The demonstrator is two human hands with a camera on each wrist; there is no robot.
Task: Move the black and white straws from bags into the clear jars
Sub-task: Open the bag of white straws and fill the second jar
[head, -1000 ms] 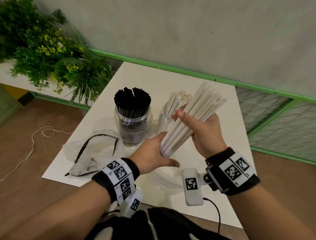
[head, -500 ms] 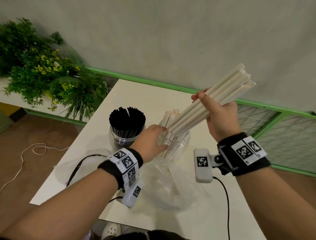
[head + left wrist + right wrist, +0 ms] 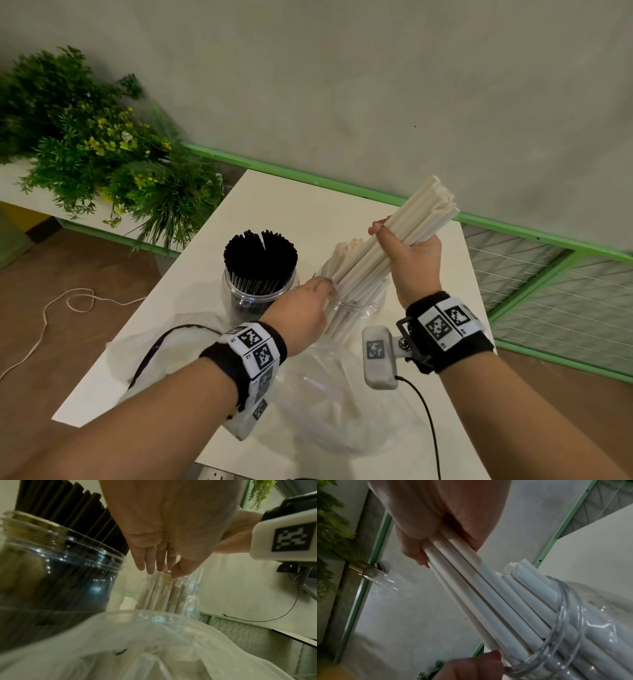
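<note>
My right hand (image 3: 394, 246) grips a bundle of white straws (image 3: 421, 212), tilted, with its lower ends inside the right clear jar (image 3: 359, 308). In the right wrist view the same bundle (image 3: 479, 588) slopes into the jar mouth (image 3: 565, 635) among other white straws. My left hand (image 3: 315, 294) reaches to that jar's rim with fairly straight fingers (image 3: 149, 566), and the thumb touches the rim. The left clear jar (image 3: 253, 298) stands packed with black straws (image 3: 260, 253).
Two limp clear bags lie on the white table (image 3: 291, 205): one (image 3: 335, 404) in front of the jars, one with a black strip (image 3: 164, 342) at the left. Green plants (image 3: 102, 154) stand at the left, a green rail (image 3: 513, 233) behind. A cord (image 3: 68, 301) lies on the floor.
My right hand lifted the white straw bundle over the right jar and lowered its ends into it. My left hand moved from the bundle's lower end to the jar's rim.
</note>
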